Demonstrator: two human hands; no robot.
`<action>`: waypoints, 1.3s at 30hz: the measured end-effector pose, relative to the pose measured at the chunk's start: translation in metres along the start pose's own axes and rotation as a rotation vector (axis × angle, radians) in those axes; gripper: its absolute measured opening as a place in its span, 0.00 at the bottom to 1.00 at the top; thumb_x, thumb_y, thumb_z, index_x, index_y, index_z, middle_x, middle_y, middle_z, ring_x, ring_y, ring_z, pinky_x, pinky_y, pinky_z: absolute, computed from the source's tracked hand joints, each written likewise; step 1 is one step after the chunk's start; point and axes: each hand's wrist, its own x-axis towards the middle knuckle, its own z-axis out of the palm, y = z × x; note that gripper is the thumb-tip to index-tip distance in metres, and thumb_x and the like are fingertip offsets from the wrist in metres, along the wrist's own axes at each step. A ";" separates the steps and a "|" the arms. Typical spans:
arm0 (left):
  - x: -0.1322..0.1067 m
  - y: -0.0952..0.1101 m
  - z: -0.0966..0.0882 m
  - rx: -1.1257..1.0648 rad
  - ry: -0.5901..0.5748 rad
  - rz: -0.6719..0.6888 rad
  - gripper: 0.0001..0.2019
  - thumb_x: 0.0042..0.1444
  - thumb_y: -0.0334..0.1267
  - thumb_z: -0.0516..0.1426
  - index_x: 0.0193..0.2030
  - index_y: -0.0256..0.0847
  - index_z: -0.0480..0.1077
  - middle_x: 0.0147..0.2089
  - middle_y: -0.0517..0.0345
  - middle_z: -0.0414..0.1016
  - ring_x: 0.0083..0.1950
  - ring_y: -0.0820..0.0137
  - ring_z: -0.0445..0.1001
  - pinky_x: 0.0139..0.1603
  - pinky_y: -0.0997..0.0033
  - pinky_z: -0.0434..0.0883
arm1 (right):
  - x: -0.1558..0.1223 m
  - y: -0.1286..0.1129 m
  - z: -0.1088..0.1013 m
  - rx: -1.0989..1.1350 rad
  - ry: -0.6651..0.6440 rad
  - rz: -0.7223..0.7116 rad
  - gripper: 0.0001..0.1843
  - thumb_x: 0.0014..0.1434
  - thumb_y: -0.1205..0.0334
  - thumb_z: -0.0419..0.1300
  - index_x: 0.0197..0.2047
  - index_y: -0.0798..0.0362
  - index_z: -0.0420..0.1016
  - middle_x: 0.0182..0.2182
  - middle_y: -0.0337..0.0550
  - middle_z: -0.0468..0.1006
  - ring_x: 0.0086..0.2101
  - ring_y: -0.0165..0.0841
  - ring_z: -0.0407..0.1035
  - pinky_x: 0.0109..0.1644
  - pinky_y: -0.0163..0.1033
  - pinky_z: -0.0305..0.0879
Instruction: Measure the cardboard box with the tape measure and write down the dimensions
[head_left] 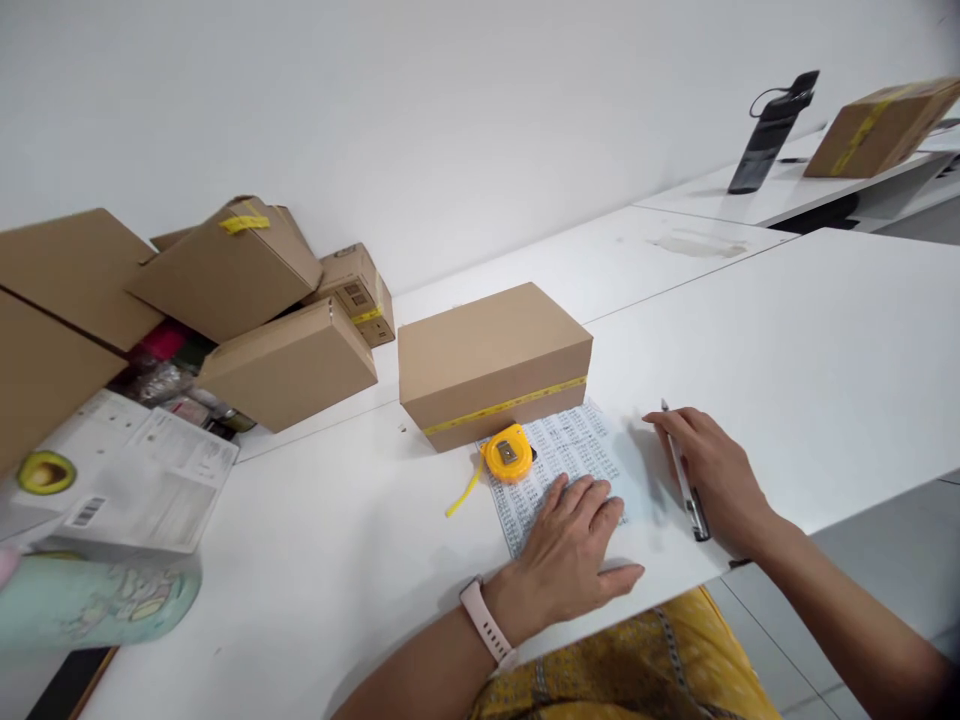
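My left hand [574, 545] lies flat with fingers spread on a sheet of paper [570, 445] covered in rows of small writing. A pen [684, 480] with a clear barrel and dark end is held in my right hand [712, 470], just right of the sheet. On the paper's upper left corner rests a yellow tape measure [508, 453], a short length of its blade pulled out toward the lower left. Behind it stands a closed cardboard box [495, 345] with yellow tape along its side, covering the sheet's far edge.
Several cardboard boxes [289, 365] are heaped at the left against the wall. A white package [165, 470] with an avocado picture and a mint-green bottle [105, 600] are nearer on that side. Far right stand a dark bottle [769, 135] and a taped box [874, 130].
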 end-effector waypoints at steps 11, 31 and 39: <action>0.003 -0.042 -0.033 -0.231 0.362 -0.767 0.33 0.48 0.32 0.66 0.60 0.43 0.62 0.62 0.42 0.65 0.67 0.46 0.59 0.67 0.41 0.55 | 0.002 0.021 0.010 -0.230 0.141 -0.001 0.27 0.60 0.74 0.47 0.61 0.51 0.69 0.37 0.52 0.77 0.40 0.47 0.70 0.32 0.45 0.64; 0.004 -0.009 -0.115 -1.078 0.282 -0.602 0.34 0.52 0.54 0.66 0.60 0.40 0.60 0.49 0.46 0.77 0.48 0.59 0.78 0.52 0.58 0.72 | 0.039 -0.124 -0.058 1.071 -0.557 0.318 0.28 0.56 0.32 0.58 0.29 0.51 0.68 0.29 0.40 0.69 0.32 0.33 0.62 0.35 0.39 0.58; 0.007 -0.054 -0.200 -0.903 0.388 -0.667 0.30 0.50 0.51 0.67 0.55 0.41 0.65 0.50 0.49 0.78 0.48 0.61 0.78 0.49 0.62 0.72 | 0.134 -0.146 -0.066 1.252 -0.502 0.309 0.18 0.57 0.47 0.63 0.27 0.51 0.64 0.23 0.35 0.63 0.24 0.27 0.54 0.27 0.35 0.54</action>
